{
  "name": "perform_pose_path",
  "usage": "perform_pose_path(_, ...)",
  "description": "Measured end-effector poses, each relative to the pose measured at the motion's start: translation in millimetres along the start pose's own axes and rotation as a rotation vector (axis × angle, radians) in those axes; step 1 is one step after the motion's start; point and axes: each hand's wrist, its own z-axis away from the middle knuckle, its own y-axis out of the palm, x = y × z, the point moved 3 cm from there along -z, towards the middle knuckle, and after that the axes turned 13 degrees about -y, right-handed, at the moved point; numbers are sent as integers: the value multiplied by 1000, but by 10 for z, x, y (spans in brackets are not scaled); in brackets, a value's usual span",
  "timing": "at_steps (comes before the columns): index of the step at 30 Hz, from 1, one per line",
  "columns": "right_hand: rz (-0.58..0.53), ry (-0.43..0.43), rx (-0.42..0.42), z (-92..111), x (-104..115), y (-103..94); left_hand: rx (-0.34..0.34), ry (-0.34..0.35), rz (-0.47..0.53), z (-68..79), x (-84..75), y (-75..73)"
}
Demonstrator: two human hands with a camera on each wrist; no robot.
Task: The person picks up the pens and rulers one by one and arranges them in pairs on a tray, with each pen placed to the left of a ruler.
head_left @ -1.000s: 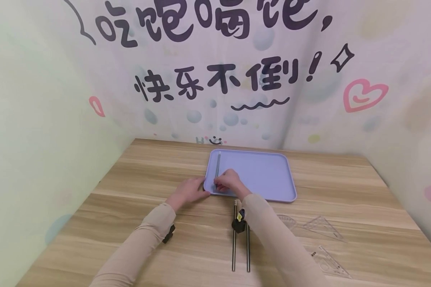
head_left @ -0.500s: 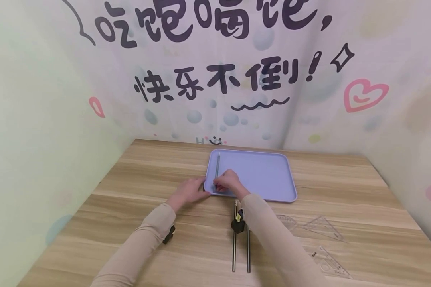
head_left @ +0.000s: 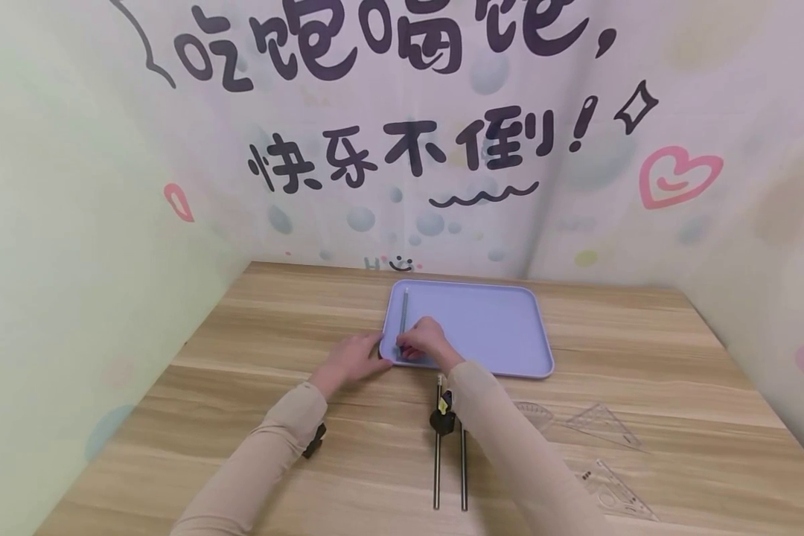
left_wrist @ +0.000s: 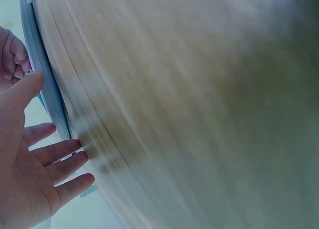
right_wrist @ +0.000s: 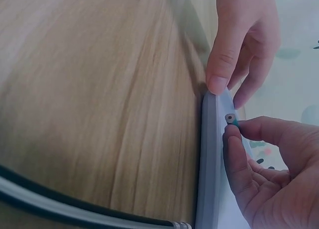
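A lilac tray [head_left: 482, 327] lies at the back of the wooden table. Inside its left side is a greenish pencil [head_left: 404, 309], roughly parallel to the short rim. My right hand [head_left: 423, 339] pinches the pencil's near end between thumb and finger; in the right wrist view, the blunt end of the pencil [right_wrist: 230, 118] pokes out from the fingertips. At the tray's near left corner my left hand [head_left: 355, 357] touches the rim, thumb on the near side. The left wrist view shows that hand [left_wrist: 35, 164] with its fingers extended and spread.
Two dark striped pencils, a left one [head_left: 437, 469] and a right one [head_left: 464, 469], lie in front of the tray, partly under my right wrist. To their right are a clear protractor [head_left: 534, 413] and two clear set squares, one farther [head_left: 604, 426], one nearer [head_left: 616, 491].
The pencil in the tray has shifted slightly left and towards me, with my right hand moving along with it. My left hand stays at the tray corner.
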Motion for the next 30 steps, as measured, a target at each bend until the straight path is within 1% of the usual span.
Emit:
perform_pose_path(5,-2,7,-14,-16,-4,11,-5,-3,-8,-1,12,10)
perform_pose_path(12,16,-24,-13,-36,-19,28,-16,-1,-19,-11,22,16)
perform_pose_path(27,146,-27,-48,-45,-19,41,-20,-8,-24,-4,15,17)
perform_pose_path(30,158,-30,-53,-45,-15,49,-21,-6,-25,-7,19,17)
